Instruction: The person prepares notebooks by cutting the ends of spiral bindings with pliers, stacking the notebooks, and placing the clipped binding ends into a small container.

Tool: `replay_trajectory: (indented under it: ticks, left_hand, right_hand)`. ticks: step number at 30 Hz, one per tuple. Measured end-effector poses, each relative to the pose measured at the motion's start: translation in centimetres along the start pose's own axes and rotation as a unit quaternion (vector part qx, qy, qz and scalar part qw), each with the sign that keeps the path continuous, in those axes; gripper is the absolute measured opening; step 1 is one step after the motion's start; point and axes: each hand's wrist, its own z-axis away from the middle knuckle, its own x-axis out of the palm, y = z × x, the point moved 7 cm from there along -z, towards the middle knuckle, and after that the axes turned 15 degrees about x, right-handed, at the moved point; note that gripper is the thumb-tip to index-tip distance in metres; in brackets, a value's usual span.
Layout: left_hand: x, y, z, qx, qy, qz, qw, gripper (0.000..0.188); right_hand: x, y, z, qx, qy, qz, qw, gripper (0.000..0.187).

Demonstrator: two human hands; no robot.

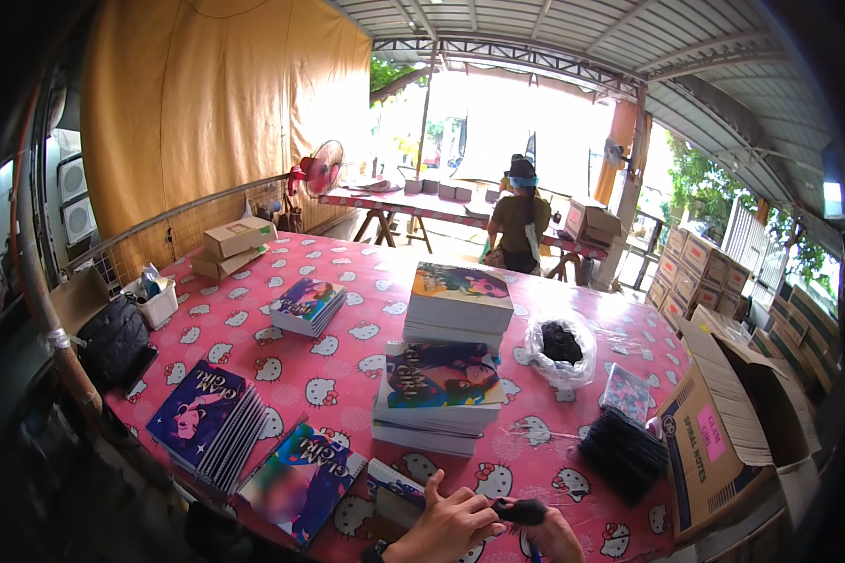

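At the near edge of the table, my left hand (448,522) closes over a small notebook (392,488), thumb raised and fingers together. Most of that notebook is hidden under the hand. My right hand (556,537) curls around a dark, rounded object (522,511) whose kind I cannot make out; its end meets my left fingertips. A spiral notebook (305,483) with a colourful cover lies flat just left of my hands. Beyond them rises a tall stack of notebook pages with printed covers (437,422).
Left stand a notebook stack (202,422) and a smaller one (307,305). Right are black spiral coils (624,455), a plastic bag with black contents (561,342) and an open carton (714,441). Another person (516,220) is at a far table near a red fan (324,169).
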Motion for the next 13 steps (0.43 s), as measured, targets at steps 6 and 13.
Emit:
replay_trajectory:
  ticks: [6,13]
  left_hand:
    - [-2.6,-1.7,1.7,-0.07,0.035,0.005,0.997,0.038]
    - [-2.5,-1.9,2.6,-0.088,0.094,0.059,0.99,0.052]
  right_hand:
    - [4.5,-4.4,0.7,-0.097,-0.046,0.32,0.941,0.044]
    - [4.0,-3.8,-0.7,-0.035,-0.064,0.394,0.916,0.076]
